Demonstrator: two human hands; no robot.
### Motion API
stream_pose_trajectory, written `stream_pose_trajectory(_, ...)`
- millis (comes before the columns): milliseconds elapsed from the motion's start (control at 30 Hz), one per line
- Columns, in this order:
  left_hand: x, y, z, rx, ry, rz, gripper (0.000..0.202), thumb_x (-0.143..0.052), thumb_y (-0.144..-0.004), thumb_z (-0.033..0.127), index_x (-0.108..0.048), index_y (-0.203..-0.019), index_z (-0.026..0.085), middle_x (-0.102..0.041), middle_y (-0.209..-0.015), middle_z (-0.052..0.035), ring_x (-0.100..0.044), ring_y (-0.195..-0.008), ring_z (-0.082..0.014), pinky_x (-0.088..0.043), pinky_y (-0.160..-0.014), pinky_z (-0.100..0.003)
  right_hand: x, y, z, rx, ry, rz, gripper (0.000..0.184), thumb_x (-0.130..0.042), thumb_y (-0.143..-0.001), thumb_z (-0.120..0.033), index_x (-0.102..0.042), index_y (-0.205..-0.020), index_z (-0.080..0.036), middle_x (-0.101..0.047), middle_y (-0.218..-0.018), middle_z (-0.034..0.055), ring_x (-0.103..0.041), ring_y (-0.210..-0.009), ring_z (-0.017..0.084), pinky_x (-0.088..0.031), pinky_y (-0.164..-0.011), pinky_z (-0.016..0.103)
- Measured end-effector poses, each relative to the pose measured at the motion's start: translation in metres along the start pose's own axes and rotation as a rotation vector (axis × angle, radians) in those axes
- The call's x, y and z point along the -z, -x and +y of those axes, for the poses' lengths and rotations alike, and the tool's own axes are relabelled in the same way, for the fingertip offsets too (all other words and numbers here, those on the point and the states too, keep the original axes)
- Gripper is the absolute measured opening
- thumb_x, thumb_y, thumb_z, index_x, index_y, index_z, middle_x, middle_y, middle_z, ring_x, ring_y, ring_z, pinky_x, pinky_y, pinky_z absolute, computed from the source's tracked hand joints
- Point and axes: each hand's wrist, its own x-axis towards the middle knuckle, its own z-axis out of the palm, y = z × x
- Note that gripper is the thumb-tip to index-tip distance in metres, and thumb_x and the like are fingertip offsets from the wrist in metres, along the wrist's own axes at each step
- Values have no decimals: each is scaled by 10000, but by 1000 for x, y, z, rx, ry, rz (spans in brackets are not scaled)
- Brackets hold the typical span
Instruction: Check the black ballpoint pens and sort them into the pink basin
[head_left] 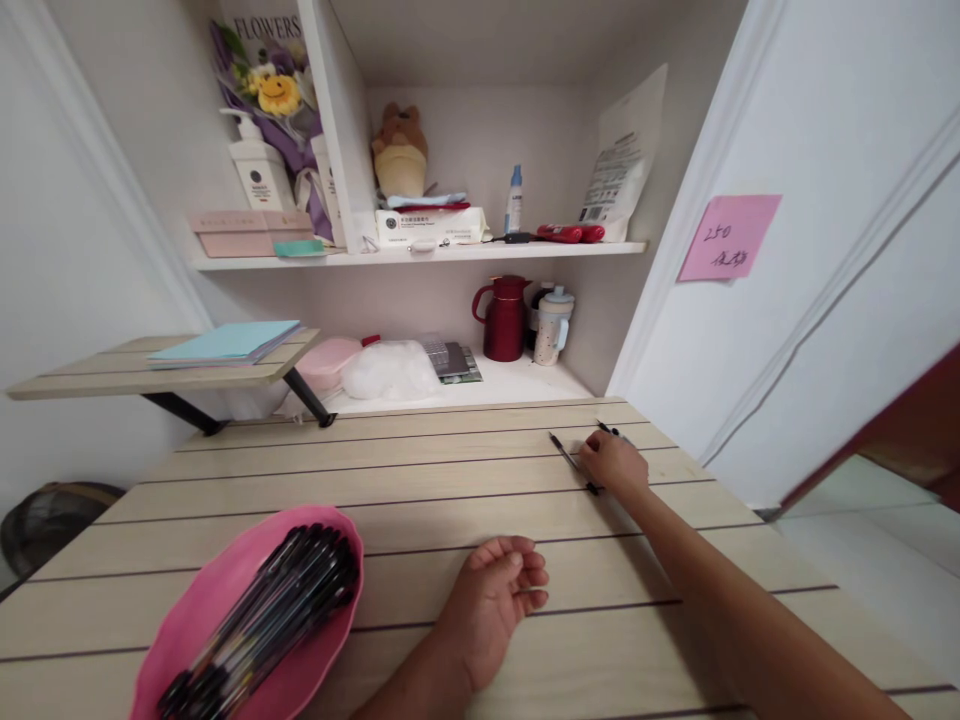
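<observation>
My right hand [616, 465] reaches out over the far right of the wooden slat table [420, 500]. Its fingers are closed over a black pen [571, 462] lying on the table. A second black pen [609, 431] pokes out just beyond the knuckles. My left hand [496, 590] rests palm up near the middle of the table, fingers loosely curled, with nothing in it. A pink bowl [225, 590] holding several black pens [277, 600] stands at the near left, a short way left of my left hand.
A small raised shelf [150, 375] with a light blue notebook [225, 342] stands at the back left. Behind the table, a white alcove holds a red kettle [505, 318], a cup, a pink box and bottles. A pink sticky note [729, 237] hangs on the right wall.
</observation>
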Motion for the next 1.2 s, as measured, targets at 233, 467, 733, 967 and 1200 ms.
stream_pose_trajectory(233,-2,1,2,13,-9,6,165,-622,-692,208,-597,-834,128,-595,-794,-74,-545,-701,-144,-388,-698,-306,21,-15,23,60,-33,7,241,-469,-720,-358,-639,-810,-213,-668,-788,57,-591,-743,190,-355,-551,239)
stream_pose_trajectory(467,-3,2,3,9,-16,14,154,-598,-703,187,-595,-845,126,-597,-801,-81,-547,-716,-150,-392,-693,-304,22,5,54,115,122,-53,179,-489,-703,-350,-596,-753,-216,-655,-761,53,-590,-666,194,-329,-514,251)
stream_pose_trajectory(733,-2,2,2,15,-15,13,136,-576,-722,185,-590,-844,125,-594,-808,-85,-550,-715,-150,-394,-696,-309,8,10,47,138,257,-67,153,-454,-752,-254,-576,-827,-198,-639,-830,91,-598,-734,217,-353,-566,272)
stream_pose_trajectory(967,-1,1,1,10,-7,19,141,-577,-719,184,-590,-848,129,-600,-803,-86,-554,-712,-153,-393,-694,-313,-3,-23,31,104,248,-12,221,-394,-797,-204,-576,-912,-153,-640,-895,138,-601,-822,242,-384,-624,293)
stream_pose_trajectory(1200,-3,1,1,17,12,26,167,-618,-683,191,-597,-837,131,-606,-787,-83,-557,-702,-154,-393,-694,-315,-5,-32,29,98,230,-10,247,-427,-801,-282,-597,-927,-154,-645,-907,150,-606,-822,239,-393,-624,294)
